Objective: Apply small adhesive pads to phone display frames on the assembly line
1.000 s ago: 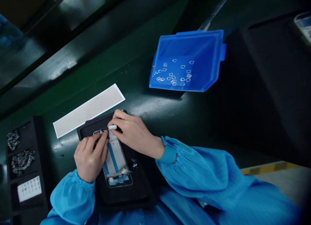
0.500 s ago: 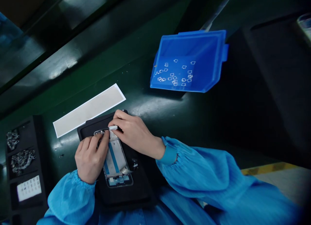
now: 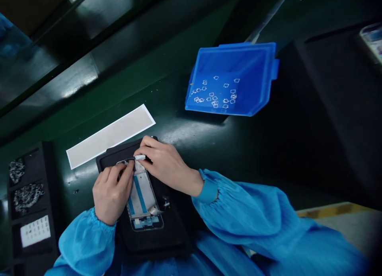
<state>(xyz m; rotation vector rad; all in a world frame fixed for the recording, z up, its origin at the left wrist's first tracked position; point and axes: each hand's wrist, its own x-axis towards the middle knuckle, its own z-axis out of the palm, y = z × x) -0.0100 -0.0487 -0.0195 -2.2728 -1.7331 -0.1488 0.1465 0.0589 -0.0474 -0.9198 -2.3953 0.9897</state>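
A phone frame (image 3: 143, 196) with blue strips lies in a black tray (image 3: 176, 236) in front of me. My left hand (image 3: 111, 190) rests over its upper left side, thumb and fingers bent and pressed on its top end. In a pinch, my right hand (image 3: 168, 160) holds a slim dark tool with a white grip (image 3: 139, 157). The tool's dark end points left to the frame's top edge, close by my left fingertips. Whether the tip touches the frame is hidden by the fingers. A small loose flap (image 3: 154, 210) sticks up near the frame's lower right.
Behind the tray lies a long pale sheet with a white border (image 3: 112, 137). A blue bin (image 3: 253, 77) holds several small square outlines. At left, a black compartment tray (image 3: 49, 188) contains metallic parts (image 3: 26, 196) and a white card (image 3: 36, 231). A tiny dark piece (image 3: 75, 191) lies nearby.
The view has shifted slightly. Both hands keep nearly the same place on the phone frame, and the tool remains in my right fingers.
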